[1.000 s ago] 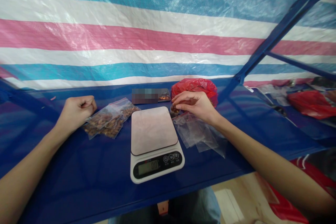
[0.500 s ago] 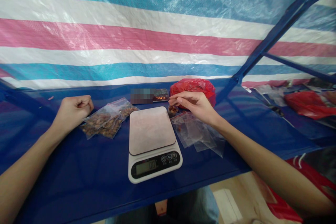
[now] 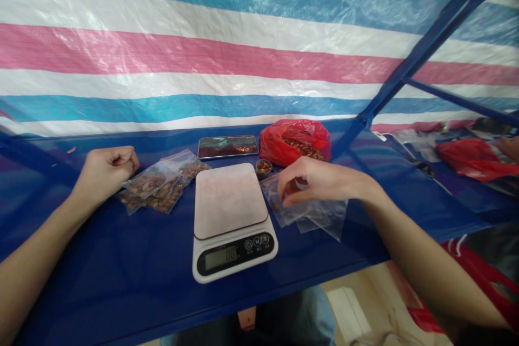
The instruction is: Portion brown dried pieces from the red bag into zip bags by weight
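My left hand [image 3: 111, 168] rests on the blue table as a loose fist, with nothing visible in it. It lies beside zip bags filled with brown nuts [image 3: 160, 189]. My right hand [image 3: 312, 181] is over several clear zip bags [image 3: 320, 216], its fingers curled down and its thumb close to the fingertips. Whether those fingertips grip a bag is hard to see. Between my hands stands a white kitchen scale [image 3: 231, 203] with a bare platform. A small cup of nuts [image 3: 264, 166] stands just behind the clear bags.
Behind the cup is an opened red plastic bag [image 3: 278, 140] with nuts inside. A phone [image 3: 227, 147] lies flat behind the scale. Striped sheeting [image 3: 203, 54] hangs at the back, and a blue frame bar [image 3: 421, 48] slants at the right. Beyond it lies another red bag [image 3: 466, 158].
My right hand has moved from above the small cup toward me, over the clear bags. The cup and the red bag's opening are now uncovered. My left hand stays put.
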Demonstrator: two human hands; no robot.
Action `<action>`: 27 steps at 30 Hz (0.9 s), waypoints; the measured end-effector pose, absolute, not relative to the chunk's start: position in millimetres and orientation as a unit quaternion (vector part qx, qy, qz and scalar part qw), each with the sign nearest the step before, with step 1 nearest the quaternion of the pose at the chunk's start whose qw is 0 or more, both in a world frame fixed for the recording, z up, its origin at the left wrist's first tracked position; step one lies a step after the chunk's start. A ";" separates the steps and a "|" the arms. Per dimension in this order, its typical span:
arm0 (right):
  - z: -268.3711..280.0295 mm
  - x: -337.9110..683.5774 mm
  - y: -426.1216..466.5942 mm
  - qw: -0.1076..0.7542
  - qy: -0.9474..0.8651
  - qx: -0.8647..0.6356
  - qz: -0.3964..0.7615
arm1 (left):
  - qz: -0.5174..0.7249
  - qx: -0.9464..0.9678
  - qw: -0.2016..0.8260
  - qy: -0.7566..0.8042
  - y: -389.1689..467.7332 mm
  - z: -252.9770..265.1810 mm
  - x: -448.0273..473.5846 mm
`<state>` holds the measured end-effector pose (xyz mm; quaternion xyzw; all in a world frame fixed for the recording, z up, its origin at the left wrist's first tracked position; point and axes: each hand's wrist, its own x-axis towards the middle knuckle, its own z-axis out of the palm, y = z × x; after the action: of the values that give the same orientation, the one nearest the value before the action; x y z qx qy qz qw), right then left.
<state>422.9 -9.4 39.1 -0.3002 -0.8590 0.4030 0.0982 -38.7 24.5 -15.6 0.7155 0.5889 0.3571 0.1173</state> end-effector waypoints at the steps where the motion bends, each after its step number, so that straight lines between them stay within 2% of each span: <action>1: 35.5 420.5 -10.6 0.066 -0.863 -0.306 0.396 | 0.356 0.716 0.119 0.588 24.6 -15.9 -39.1; 5: 23.0 407.6 -14.8 0.019 -0.877 -0.320 0.358 | 0.356 0.717 0.115 0.588 25.5 -17.7 -42.0; 8: 27.2 408.1 -15.9 0.034 -0.876 -0.319 0.360 | 0.359 0.717 0.116 0.586 25.9 -18.8 -43.7; 11: 34.1 414.4 -11.8 0.143 -0.869 -0.319 0.350 | 0.356 0.718 0.123 0.585 25.9 -18.9 -43.6; 14: 30.2 415.8 -3.1 0.306 -0.845 -0.345 0.269 | 0.355 0.719 0.120 0.586 26.1 -18.4 -42.7; 16: 22.4 412.8 2.7 0.364 -0.828 -0.368 0.215 | 0.354 0.722 0.119 0.583 26.2 -18.3 -42.3; 25: 12.2 411.6 10.9 0.379 -0.820 -0.394 0.168 | 0.359 0.728 0.120 0.572 26.1 -17.0 -39.3; 27: 12.7 419.1 14.1 0.346 -0.835 -0.403 0.143 | 0.361 0.728 0.121 0.570 25.9 -16.9 -38.9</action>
<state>419.1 14.1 12.7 -0.4031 -0.8351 0.1432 0.3459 -38.9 25.9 -16.9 0.7284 0.5696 0.3610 0.1213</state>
